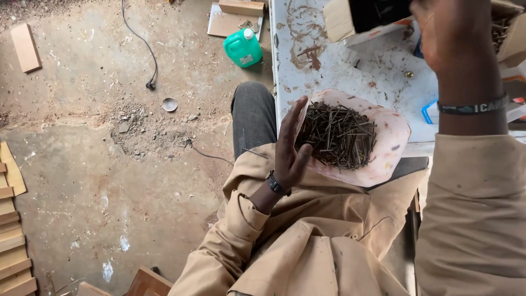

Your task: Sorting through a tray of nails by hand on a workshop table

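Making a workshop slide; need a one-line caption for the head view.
Left hand steadies a pale tub of dark nails at a stained white table; right hand raised.

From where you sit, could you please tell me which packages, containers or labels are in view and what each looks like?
Green plastic jug: stands on the floor left of the table, white cap, small pale label.
Open cardboard box: on the stained white table, beige flaps, dark inside.
Pinkish-white tub of dark nails: at the table's edge, left hand against its side.
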